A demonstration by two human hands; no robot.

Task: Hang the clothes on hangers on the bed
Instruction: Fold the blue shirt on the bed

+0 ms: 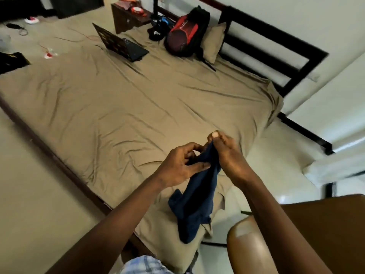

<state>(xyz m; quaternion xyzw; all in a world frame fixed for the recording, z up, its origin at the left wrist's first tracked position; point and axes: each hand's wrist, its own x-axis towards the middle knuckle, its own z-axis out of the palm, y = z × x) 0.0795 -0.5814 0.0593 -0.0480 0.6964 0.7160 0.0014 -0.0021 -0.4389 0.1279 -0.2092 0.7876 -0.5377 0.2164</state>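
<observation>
A dark blue garment (pixel 195 204) hangs from both my hands above the near corner of the bed (pixel 122 107), its lower end bunched on the tan sheet. My left hand (pixel 177 165) grips the upper part of the cloth, thumb across it and fingers curled. Just to its right, my right hand (pixel 227 153) pinches the top edge of the same garment between thumb and fingertips. No hanger shows in this view.
An open laptop (pixel 122 44), a red and black backpack (pixel 185 34) and a pillow (pixel 214 42) lie at the far end by the dark headboard (pixel 276 52). A brown chair (pixel 296 234) stands at lower right. Small items litter the bed's far left.
</observation>
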